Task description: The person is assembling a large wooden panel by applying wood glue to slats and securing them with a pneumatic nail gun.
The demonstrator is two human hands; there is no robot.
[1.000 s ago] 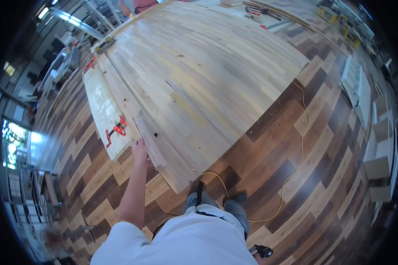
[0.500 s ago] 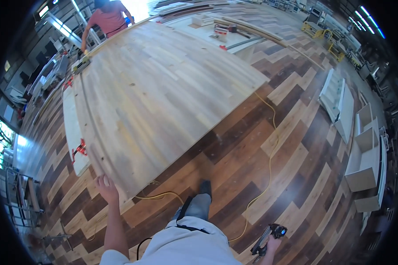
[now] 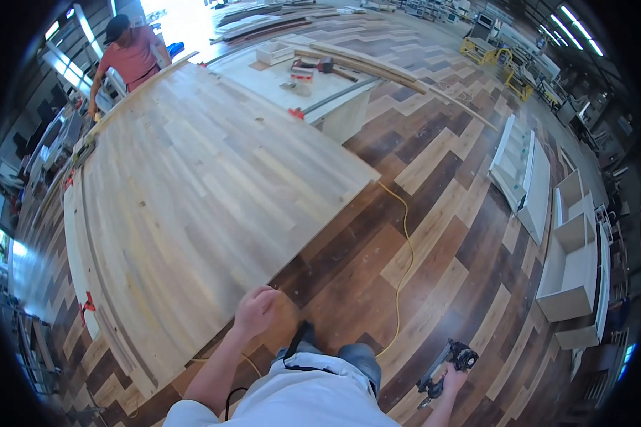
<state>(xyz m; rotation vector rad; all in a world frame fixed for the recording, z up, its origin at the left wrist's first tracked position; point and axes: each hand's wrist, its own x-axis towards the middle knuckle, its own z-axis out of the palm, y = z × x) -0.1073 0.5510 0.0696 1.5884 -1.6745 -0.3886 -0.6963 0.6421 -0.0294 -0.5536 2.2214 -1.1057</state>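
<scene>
My left hand (image 3: 255, 311): curled at the near edge of the wood panel (image 3: 192, 192), fingertips hidden. My right hand (image 3: 452, 376): clenched on the black nail gun (image 3: 443, 370), half cut off low.

Large pale wood panel (image 3: 192, 206) on a patterned plank floor (image 3: 441, 235), left hand (image 3: 255, 311) at its near corner, right hand (image 3: 450, 381) gripping a black nail gun (image 3: 445, 366), yellow cord (image 3: 404, 263) alongside, 1 person (image 3: 129, 58) at the far end.
</scene>
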